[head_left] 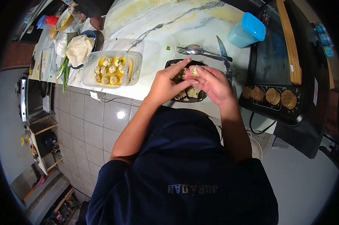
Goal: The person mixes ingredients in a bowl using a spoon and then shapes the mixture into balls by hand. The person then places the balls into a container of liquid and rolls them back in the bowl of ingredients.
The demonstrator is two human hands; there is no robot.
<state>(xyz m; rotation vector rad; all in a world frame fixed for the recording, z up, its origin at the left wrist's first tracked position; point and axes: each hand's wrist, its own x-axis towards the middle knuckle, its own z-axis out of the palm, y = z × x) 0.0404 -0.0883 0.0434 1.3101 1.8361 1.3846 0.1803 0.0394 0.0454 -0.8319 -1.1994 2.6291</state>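
Observation:
A small pale ball of mashed mixture with green flecks sits in the fingers of my right hand. My left hand is beside it, fingers and thumb spread apart, with nothing gripped. Both hands are over a black tray, which they partly hide. Lumps of the same pale mash lie in the tray. To the left, a clear plastic container holds several similar balls in yellow liquid that looks like beaten egg.
Beyond the tray lie a fork, a spoon and a knife. A blue-lidded tub stands near the black oven on the right. Wrappers and green onions are at the far left.

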